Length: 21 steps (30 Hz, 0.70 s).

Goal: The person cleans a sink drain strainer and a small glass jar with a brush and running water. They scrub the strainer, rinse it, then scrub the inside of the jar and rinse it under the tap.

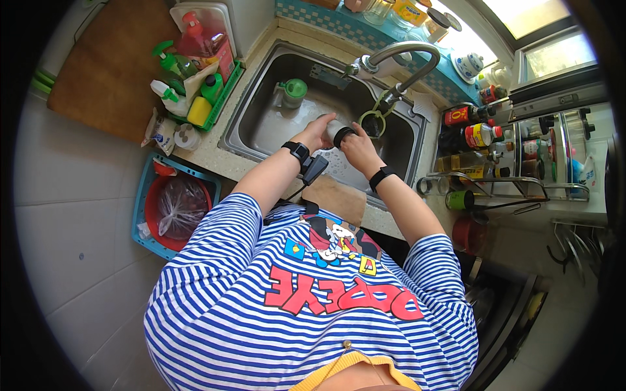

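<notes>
Over the steel sink [259,117], my left hand [317,133] is closed around a pale cylindrical container with a black rim [337,131]. My right hand [359,149] is at the container's black-rimmed end, its fingers at or inside the opening; their tips are partly hidden. A clear cup or jar with a green lid [295,90] stands in the sink's far left part. Just beyond my right hand, a pale green ring-shaped strainer [372,123] with something dark in it sits below the faucet [415,46]. No running water is visible.
At left, a green basket [222,100] holds pump bottles and a yellow sponge [199,111], beside a brown board [112,73]. A blue basket [139,215] with a red bowl is below. Sauce bottles [472,137] fill a metal rack at right. A brown cloth [337,198] lies over the sink's front edge.
</notes>
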{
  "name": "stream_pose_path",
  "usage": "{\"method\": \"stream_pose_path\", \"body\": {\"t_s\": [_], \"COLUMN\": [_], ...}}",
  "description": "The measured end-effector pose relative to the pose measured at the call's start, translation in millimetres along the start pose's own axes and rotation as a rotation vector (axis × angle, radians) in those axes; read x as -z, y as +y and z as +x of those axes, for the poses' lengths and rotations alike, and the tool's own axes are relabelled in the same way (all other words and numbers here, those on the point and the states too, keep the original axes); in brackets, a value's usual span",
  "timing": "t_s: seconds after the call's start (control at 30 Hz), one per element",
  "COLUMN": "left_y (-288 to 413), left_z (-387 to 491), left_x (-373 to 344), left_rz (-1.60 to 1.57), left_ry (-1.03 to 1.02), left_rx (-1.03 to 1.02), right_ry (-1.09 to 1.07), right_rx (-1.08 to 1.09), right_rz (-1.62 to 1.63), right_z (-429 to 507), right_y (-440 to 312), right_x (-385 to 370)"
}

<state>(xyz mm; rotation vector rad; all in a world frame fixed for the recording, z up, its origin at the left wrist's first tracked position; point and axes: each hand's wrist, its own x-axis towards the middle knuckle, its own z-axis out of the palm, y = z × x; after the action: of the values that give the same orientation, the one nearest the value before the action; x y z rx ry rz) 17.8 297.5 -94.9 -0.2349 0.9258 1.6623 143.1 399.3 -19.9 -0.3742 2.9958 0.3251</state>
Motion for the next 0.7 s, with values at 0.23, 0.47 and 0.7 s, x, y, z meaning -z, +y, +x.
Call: {"method": "stream_pose_path", "body": {"t_s": [0.23, 0.47, 0.7], "left_y": [3.2, -3.7, 0.2], "left_z": [-10.5, -4.0, -10.7], "left_x": [-7.1, -0.2, 0.1], "left_rz": [-0.06, -0.158, 0.029], "left_ry": [0.038, -0.08, -0.018], "left_rx": [0.053, -0.073, 0.019], "right_ry": [0.346, 0.323, -0.013], "right_rx": [-0.347, -0.384, 0.017], "right_rz": [0.764, 1.31, 0.009], "right_z": [4.2, 7.9, -6.6], "right_y": [-12.7, -10.1, 7.9], "right_x": [-12.4, -17.7, -5.6]}}
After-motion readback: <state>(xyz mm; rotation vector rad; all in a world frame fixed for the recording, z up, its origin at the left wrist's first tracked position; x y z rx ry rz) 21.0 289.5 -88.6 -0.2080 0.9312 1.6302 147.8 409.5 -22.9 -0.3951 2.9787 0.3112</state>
